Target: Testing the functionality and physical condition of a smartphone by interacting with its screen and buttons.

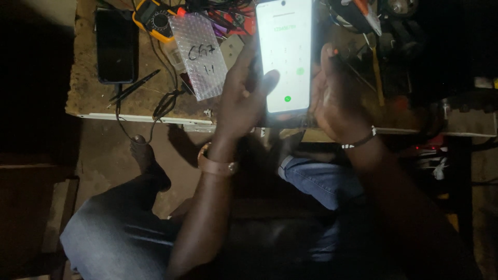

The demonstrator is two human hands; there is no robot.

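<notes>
The person sits at a worktop [104, 98] and holds a lit smartphone [286, 54] with both hands above its front edge. The screen is bright white and shows a dial pad with green round buttons; it faces up to the camera.

The left hand [241, 98] comes up from below, with the forearm almost straight and the wrist a little bent back. A brown wristband [215, 166] sits on this wrist. Its fingers go behind the left side of the phone, and the thumb [267, 80] lies across the lower left part of the screen, touching the glass. So this grip is closed around the phone's left edge.

The right hand [340, 98] stands at the right edge of the phone, palm turned toward it, fingers curled. A thin dark bracelet [360, 140] is on the wrist. The hand touches the phone's right side, but it is too dark to tell how firmly it clasps.

On the worktop to the left lie a dark phone [116, 44] with the screen off, a bubble-wrap bag [199, 54] with handwriting, a yellow multimeter [153, 21] and thin black probes [135, 85]. Under the hands the person's knees in blue jeans [316, 179] are seen.
</notes>
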